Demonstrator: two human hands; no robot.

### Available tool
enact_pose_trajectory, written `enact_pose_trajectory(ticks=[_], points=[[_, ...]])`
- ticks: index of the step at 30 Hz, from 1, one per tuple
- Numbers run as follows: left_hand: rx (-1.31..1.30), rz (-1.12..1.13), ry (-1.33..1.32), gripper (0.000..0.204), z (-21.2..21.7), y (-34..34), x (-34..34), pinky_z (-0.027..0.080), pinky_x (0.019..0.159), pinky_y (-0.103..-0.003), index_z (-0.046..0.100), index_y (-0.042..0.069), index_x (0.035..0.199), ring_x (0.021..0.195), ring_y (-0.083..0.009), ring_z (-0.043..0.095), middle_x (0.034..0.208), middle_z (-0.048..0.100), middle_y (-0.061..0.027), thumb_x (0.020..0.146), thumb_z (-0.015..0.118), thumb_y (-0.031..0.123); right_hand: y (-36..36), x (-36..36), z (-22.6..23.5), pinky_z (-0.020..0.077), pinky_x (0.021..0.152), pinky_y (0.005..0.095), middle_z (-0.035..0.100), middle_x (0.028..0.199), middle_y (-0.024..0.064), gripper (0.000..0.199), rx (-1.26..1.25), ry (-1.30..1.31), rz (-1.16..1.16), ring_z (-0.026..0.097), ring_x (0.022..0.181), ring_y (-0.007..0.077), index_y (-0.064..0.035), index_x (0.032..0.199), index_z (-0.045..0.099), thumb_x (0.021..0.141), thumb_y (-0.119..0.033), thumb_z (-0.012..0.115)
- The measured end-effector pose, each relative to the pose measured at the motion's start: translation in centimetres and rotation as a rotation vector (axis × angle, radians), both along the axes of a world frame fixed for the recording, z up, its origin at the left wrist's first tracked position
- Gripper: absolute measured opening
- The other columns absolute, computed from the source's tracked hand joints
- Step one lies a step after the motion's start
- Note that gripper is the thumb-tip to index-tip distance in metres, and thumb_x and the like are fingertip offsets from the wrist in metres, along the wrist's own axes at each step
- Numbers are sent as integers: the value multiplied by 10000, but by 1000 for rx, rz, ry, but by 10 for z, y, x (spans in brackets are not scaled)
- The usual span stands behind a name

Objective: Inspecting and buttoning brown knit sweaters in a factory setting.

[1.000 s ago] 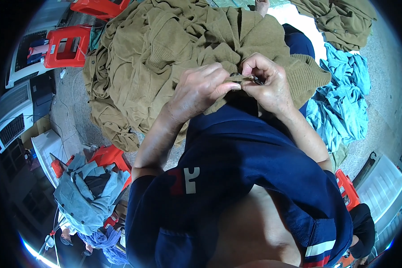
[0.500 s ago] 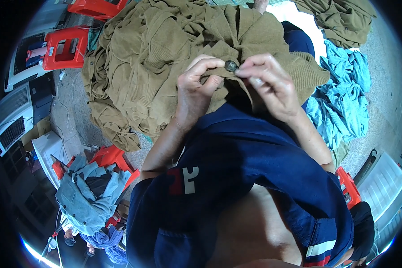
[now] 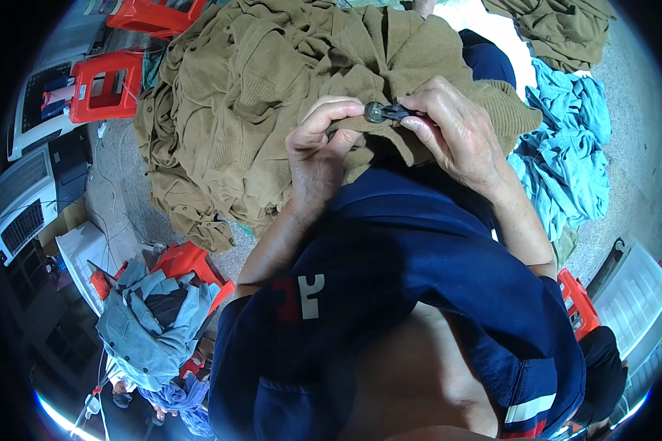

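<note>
Brown corduroy garment cloth (image 3: 235, 110) is heaped over my lap. A dark round button (image 3: 374, 112) sits at the edge of the cloth between my two hands. My left hand (image 3: 320, 143) is closed on the garment just left of that button, thumb and fingers pinching the fabric. From the right, my right hand (image 3: 452, 132) pinches a small black tool that looks like thread snips (image 3: 396, 112), its end against the button. Its fingers partly cover the tool.
Red plastic stools (image 3: 107, 84) stand at the left. Blue-grey garments (image 3: 151, 323) are draped over another red stool at lower left. A turquoise cloth pile (image 3: 563, 147) lies on the floor at right, with more brown garments (image 3: 559, 33) behind it. Other people are at lower left.
The black tool now shows between my right fingers and the button, where the fingertips were before. My right hand has shifted slightly. My left hand keeps its pinch on the cloth.
</note>
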State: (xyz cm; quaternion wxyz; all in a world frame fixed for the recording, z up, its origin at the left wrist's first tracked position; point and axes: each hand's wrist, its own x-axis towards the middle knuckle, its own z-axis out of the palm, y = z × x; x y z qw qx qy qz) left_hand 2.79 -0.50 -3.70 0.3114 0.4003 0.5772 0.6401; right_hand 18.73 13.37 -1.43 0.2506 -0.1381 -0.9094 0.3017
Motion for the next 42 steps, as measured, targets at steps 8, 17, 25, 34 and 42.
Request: enact_pose_trajectory(ticks=[8, 17, 25, 34, 42], points=[[21, -3, 31, 220, 3, 0, 2, 461, 830, -256, 656, -17, 990, 943, -160, 589, 1013, 622, -100, 783, 629, -87, -4, -2, -3, 502, 614, 324, 557, 806, 73, 194, 130, 60, -15, 602, 742, 213, -51, 926, 601, 821, -176, 706], [61, -7, 84, 213, 2, -1, 2, 456, 850, -272, 660, -10, 981, 941, -177, 592, 994, 626, -103, 775, 637, -58, -10, -4, -4, 499, 590, 333, 616, 833, 122, 211, 92, 138, 7, 624, 725, 258, 4, 946, 614, 778, -51, 728], [41, -8, 71, 224, 3, -1, 3, 453, 864, -278, 656, -12, 975, 950, -180, 591, 995, 625, -105, 763, 626, -78, -11, -3, -13, 491, 602, 327, 613, 834, 128, 162, -12, 156, 5, 617, 722, 248, 15, 947, 608, 820, -41, 691], [-204, 152, -20, 108, 13, 6, -9, 462, 736, -202, 616, -8, 947, 799, -57, 569, 898, 638, -14, 843, 605, -36, -21, 1, -11, 491, 655, 344, 555, 851, 104, 436, 153, 40, -56, 590, 786, 266, -56, 987, 547, 688, -251, 798], [-585, -210, 107, 134, 16, -2, -84, 433, 616, -182, 684, 29, 894, 705, -27, 547, 789, 641, 29, 798, 751, 94, -2, 31, -26, 517, 733, 325, 615, 869, 110, 247, -440, -152, -276, 625, 840, 197, -14, 928, 583, 702, -40, 679]])
